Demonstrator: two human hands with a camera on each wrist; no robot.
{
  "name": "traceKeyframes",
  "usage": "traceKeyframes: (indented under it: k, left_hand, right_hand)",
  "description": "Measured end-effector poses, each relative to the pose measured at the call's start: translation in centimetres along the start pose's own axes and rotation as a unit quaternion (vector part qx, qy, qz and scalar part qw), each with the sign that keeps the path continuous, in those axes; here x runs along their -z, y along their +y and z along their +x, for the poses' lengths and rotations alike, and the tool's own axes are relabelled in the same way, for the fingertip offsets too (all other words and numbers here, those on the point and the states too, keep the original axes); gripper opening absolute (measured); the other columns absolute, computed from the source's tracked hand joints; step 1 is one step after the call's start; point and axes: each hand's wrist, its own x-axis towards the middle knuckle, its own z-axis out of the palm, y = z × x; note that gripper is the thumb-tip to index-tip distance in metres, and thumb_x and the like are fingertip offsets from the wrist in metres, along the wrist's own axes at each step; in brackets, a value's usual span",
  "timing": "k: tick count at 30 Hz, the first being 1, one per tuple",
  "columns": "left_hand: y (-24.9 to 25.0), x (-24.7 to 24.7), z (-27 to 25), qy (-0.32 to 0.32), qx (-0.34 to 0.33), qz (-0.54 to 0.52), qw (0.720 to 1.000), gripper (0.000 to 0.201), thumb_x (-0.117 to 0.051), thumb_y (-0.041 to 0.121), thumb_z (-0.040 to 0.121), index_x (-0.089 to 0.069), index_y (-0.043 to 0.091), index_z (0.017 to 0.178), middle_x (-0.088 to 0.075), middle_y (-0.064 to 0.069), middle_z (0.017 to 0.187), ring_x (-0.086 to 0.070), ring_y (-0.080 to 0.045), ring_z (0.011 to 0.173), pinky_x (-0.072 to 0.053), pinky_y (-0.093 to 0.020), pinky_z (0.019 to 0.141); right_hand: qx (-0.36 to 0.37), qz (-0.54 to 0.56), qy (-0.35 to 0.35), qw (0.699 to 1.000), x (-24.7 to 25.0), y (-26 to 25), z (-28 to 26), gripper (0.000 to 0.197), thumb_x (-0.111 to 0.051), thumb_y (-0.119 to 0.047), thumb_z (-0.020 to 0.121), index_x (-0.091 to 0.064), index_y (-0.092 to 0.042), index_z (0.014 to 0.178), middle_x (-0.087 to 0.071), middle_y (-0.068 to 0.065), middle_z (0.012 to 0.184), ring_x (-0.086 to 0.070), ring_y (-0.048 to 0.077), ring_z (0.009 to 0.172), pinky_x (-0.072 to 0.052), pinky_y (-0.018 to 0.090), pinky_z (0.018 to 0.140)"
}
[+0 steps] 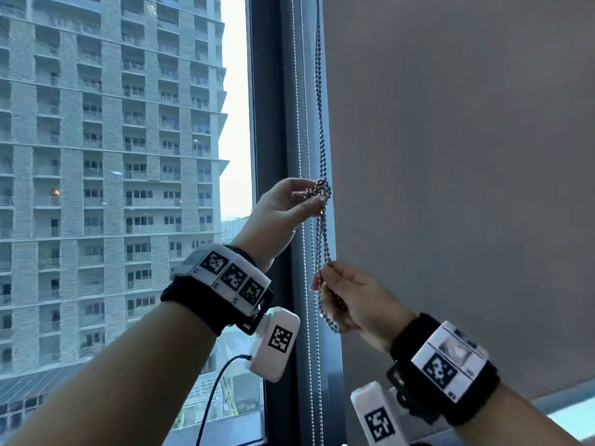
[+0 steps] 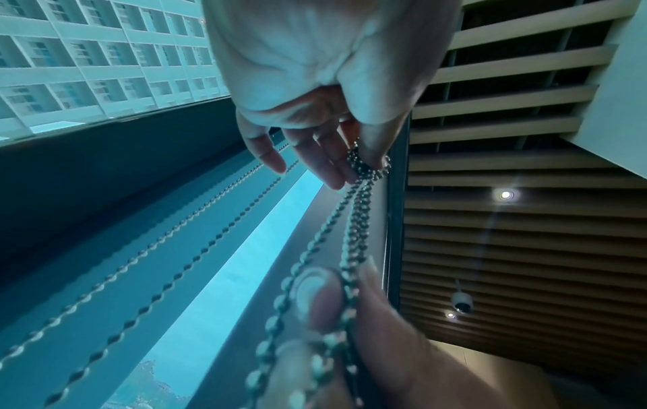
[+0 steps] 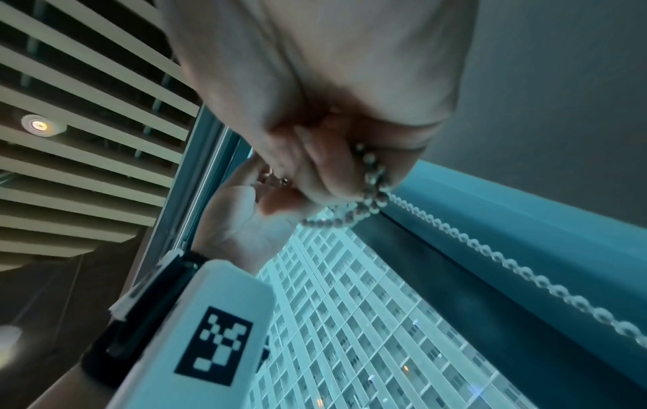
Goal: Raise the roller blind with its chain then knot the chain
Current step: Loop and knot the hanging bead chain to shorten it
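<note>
Window frame (image 1: 273, 123) behind; chain (image 1: 320, 123) hangs vertical beside roller blind (image 1: 450, 156). My left hand (image 1: 283, 210) pinches the knot (image 1: 320, 191) above; right hand (image 1: 351, 297) directly below grips the doubled strands. Tightening pull runs along the chain, downward

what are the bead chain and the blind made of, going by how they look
The bead chain: probably metal, polished; its small round beads are silvery-dark and catch glints, though coated plastic cannot be ruled out. The roller blind: seemingly a woven or coated fabric, matte grey-beige, flat and without shine; no weave is visible at this sharpness.
</note>
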Motion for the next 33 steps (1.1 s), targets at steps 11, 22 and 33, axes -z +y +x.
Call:
traceKeyframes:
  k: [11, 22, 33]
  left_hand:
    - [-0.8, 1.8, 0.9, 0.05, -0.075, 0.118, 0.989, 0.018, -0.064, -0.001, 0.082, -0.065, 0.006, 0.099, -0.069, 0.001, 0.085, -0.066, -0.003, 0.076, -0.052, -0.022, 0.083]
    - [-0.8, 2.3, 0.6, 0.054, -0.069, 0.117, 0.989, 0.026, -0.061, -0.001, 0.085, -0.067, 0.021, 0.098, -0.071, 0.01, 0.082, -0.066, -0.006, 0.074, -0.053, -0.028, 0.086]
    - [0.8, 1.5, -0.3, -0.066, -0.339, 0.588, 0.732, 0.051, -0.057, 0.025, 0.072, -0.054, 0.031, 0.123, -0.048, 0.0, 0.139, -0.035, -0.02, 0.135, -0.023, -0.046, 0.113]
  right_hand:
    - [0.012, 0.0, -0.04, 0.999, 1.3, -0.9, -1.1, 0.021, -0.048, -0.033, 0.091, -0.045, -0.015, 0.081, -0.074, 0.013, 0.074, -0.049, 0.015, 0.034, -0.033, 0.025, 0.039]
    - [-0.031, -0.067, -0.04, 0.996, 0.6, 2.8, -2.2, 0.03, -0.039, -0.03, 0.097, -0.049, -0.018, 0.072, -0.043, -0.01, 0.045, -0.029, 0.006, 0.039, -0.019, 0.019, 0.039]
    - [-0.055, -0.095, -0.01, 0.994, -0.5, 3.4, -2.2, 0.034, -0.036, -0.032, 0.099, -0.043, -0.019, 0.069, -0.039, -0.012, 0.046, -0.026, 0.005, 0.042, -0.021, 0.017, 0.039]
